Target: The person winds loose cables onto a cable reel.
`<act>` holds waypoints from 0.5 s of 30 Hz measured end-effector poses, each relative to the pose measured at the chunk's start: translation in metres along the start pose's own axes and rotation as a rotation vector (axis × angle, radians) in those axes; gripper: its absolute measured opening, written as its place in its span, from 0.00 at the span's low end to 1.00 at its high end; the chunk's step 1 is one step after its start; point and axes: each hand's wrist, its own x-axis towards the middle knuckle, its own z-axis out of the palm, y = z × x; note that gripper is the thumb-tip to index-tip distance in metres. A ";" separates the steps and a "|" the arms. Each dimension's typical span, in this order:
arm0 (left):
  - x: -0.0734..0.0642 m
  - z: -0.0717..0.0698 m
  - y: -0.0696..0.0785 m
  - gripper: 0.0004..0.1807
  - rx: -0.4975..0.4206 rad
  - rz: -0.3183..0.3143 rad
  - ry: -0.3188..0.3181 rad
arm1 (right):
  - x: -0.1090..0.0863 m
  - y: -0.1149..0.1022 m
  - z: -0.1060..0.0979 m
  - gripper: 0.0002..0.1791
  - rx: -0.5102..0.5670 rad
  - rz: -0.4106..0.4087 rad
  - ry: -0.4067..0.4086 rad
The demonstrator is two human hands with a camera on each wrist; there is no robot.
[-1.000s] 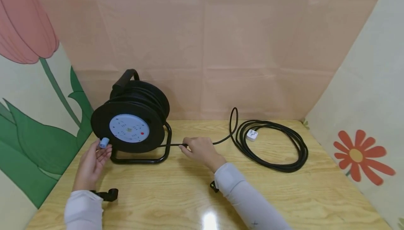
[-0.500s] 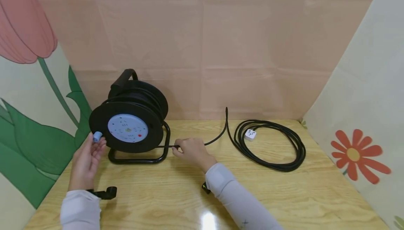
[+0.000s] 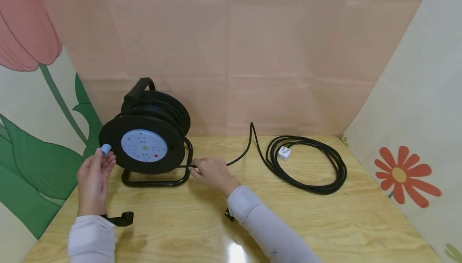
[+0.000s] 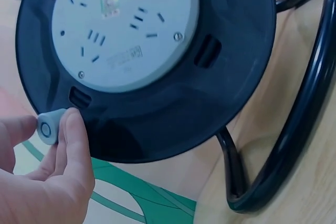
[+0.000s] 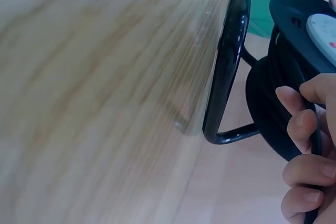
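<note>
A black cable reel [image 3: 108, 130] with a pale socket panel [image 3: 144, 146] stands at the left on a tubular frame [image 3: 155, 183]. At the reel's left rim, my left hand [image 3: 94, 179] pinches a grey-blue crank knob [image 4: 47, 128] between thumb and fingers. My right hand [image 3: 213, 174] grips the black cable [image 3: 240, 158] just right of the frame. In the right wrist view, the fingers [image 5: 307, 171] curl round the cable, which runs on to the drum. Right of that hand, the cable rises in a narrow bend, then joins a loose coil [image 3: 341, 168].
A white plug [image 3: 284, 152] lies inside the coil's left edge on the wooden table [image 3: 173, 227]. Behind stands a pinkish backdrop [image 3: 281, 54], with flower-printed panels [image 3: 404, 177] at the sides. The reel's carry handle [image 3: 138, 90] sticks up on top.
The reel has turned a little clockwise, with my left hand carrying the knob up and left. My right hand has moved left along with the cable toward the reel, and the standing bend has changed shape.
</note>
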 end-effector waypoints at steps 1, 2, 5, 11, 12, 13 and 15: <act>0.000 0.002 0.000 0.13 -0.004 0.007 0.019 | 0.001 -0.001 0.000 0.16 -0.002 0.002 -0.008; 0.000 0.005 0.001 0.13 -0.009 0.014 0.038 | 0.002 -0.002 0.001 0.16 -0.008 0.001 -0.014; -0.002 0.009 0.001 0.11 -0.030 0.046 0.072 | 0.005 -0.004 0.002 0.15 -0.007 -0.006 -0.018; -0.008 0.012 0.003 0.16 0.023 0.104 0.084 | 0.009 -0.009 0.001 0.14 -0.004 -0.013 -0.032; -0.009 0.013 0.003 0.17 0.037 0.111 0.081 | 0.009 -0.010 0.001 0.14 -0.006 -0.015 -0.030; -0.010 0.014 0.003 0.17 0.037 0.116 0.083 | 0.009 -0.011 0.001 0.13 -0.012 -0.017 -0.027; -0.010 0.016 0.002 0.17 0.033 0.127 0.085 | 0.009 -0.012 0.001 0.12 -0.015 -0.021 -0.020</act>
